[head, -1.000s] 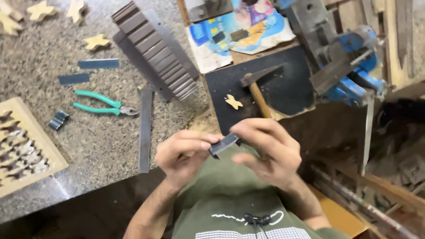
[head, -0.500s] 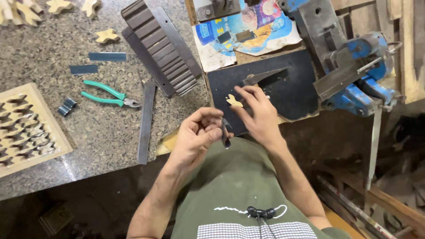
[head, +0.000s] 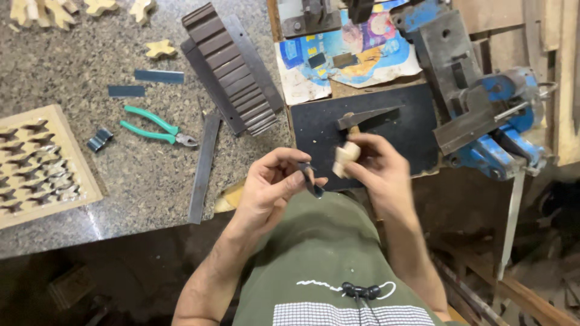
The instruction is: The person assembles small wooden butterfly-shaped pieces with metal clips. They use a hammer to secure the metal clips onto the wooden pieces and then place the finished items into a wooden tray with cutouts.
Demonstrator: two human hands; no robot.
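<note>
My left hand [head: 270, 187] pinches a small bent dark metal strip [head: 312, 180] between thumb and fingers, held over my lap at the bench edge. My right hand [head: 376, 166] holds a small pale wooden shape [head: 344, 158] right beside the strip, above the black mat [head: 374, 127]. A hammer [head: 362, 116] lies on the mat just behind my right hand, its handle hidden by my fingers.
Green-handled pliers [head: 154, 125], a flat metal bar [head: 203, 166], a ribbed dark block [head: 232, 69], metal strips [head: 158, 76] and a wooden tray of cut-outs [head: 36, 163] sit on the granite top. A blue vise [head: 483, 115] stands at the right.
My right hand let go of the metal strip, reached to the black mat and came back with the pale wooden shape. My left hand kept the strip.
</note>
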